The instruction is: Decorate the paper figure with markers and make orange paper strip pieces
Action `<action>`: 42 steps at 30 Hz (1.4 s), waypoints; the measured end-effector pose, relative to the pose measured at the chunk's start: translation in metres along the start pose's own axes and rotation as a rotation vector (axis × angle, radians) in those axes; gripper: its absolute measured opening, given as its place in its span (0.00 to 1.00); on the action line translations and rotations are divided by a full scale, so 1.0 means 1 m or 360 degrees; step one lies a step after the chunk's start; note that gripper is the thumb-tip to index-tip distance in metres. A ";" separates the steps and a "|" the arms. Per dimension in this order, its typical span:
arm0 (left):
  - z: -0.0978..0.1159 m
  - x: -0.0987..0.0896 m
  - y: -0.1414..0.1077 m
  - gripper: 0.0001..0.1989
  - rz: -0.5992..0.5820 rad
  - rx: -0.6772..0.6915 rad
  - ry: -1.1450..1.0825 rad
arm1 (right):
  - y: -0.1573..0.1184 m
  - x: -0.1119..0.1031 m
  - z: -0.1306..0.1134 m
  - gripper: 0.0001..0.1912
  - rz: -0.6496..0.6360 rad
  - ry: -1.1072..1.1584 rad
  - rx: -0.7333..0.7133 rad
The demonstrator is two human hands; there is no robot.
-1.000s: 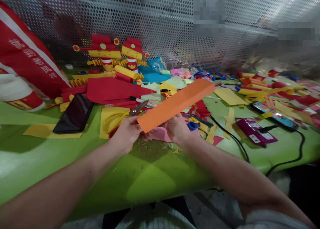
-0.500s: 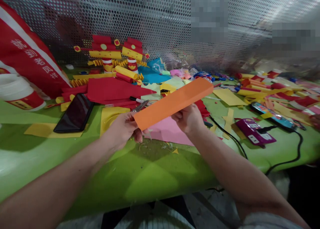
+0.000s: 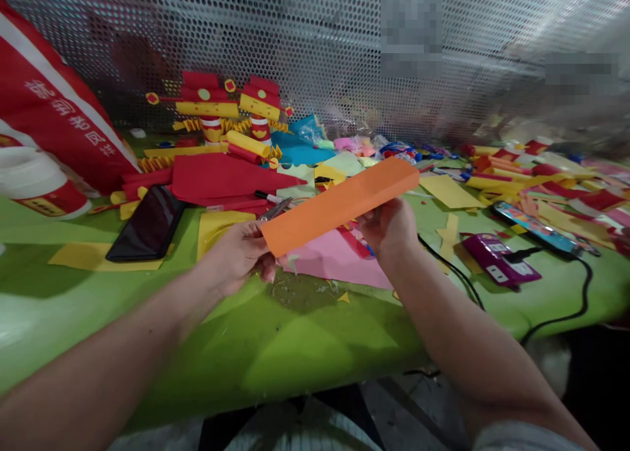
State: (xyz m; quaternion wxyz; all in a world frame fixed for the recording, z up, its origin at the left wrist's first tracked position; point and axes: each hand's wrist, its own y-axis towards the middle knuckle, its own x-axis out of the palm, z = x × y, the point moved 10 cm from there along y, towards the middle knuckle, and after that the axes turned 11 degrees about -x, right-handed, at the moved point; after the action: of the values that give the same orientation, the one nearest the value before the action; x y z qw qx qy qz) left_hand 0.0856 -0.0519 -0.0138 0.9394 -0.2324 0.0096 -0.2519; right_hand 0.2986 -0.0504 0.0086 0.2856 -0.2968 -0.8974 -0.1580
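An orange paper strip (image 3: 339, 205), curled over at its upper right end, is held slantwise above the table. My left hand (image 3: 241, 257) pinches its lower left corner. Beneath the strip's right half, my right hand (image 3: 391, 228) is closed on it from below, its fingertips partly hidden by the paper. Under the strip lies a pink sheet (image 3: 335, 260) on the green table cover (image 3: 315, 339). The scissors (image 3: 278, 208) rest just behind my left hand, beside a yellow sheet (image 3: 209, 231).
A black phone (image 3: 147, 224) and a white-and-red cup (image 3: 42, 182) stand at left. Two red-and-yellow paper figures (image 3: 211, 109) are at the back. A purple power adapter (image 3: 499, 260) with cables and a lit phone (image 3: 536, 228) lie at right, among paper scraps.
My right hand has slid to the right beneath the orange strip, uncovering more of the pink sheet and a red item. My left hand has barely moved.
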 end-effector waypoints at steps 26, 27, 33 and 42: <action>-0.011 -0.015 0.016 0.29 0.0155 -0.0155 -0.0169 | -0.062 0.035 0.060 0.08 -0.0791 -0.0460 0.0591; -0.009 -0.021 0.017 0.30 0.0196 -0.0150 -0.0161 | -0.061 0.034 0.060 0.07 -0.0772 -0.0455 0.0590; 0.032 -0.045 -0.003 0.23 0.0678 0.0205 0.0767 | -0.047 0.021 0.061 0.03 -0.0507 -0.0400 0.0634; 0.027 -0.050 -0.008 0.19 0.0779 0.0072 0.2663 | -0.028 0.004 0.054 0.08 -0.0259 -0.0433 0.0621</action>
State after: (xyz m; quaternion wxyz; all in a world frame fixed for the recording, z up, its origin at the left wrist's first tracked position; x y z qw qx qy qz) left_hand 0.0422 -0.0228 0.0088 0.6561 0.0562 0.7411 -0.1309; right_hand 0.2559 -0.0459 -0.0348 0.2005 -0.1814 -0.9621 0.0370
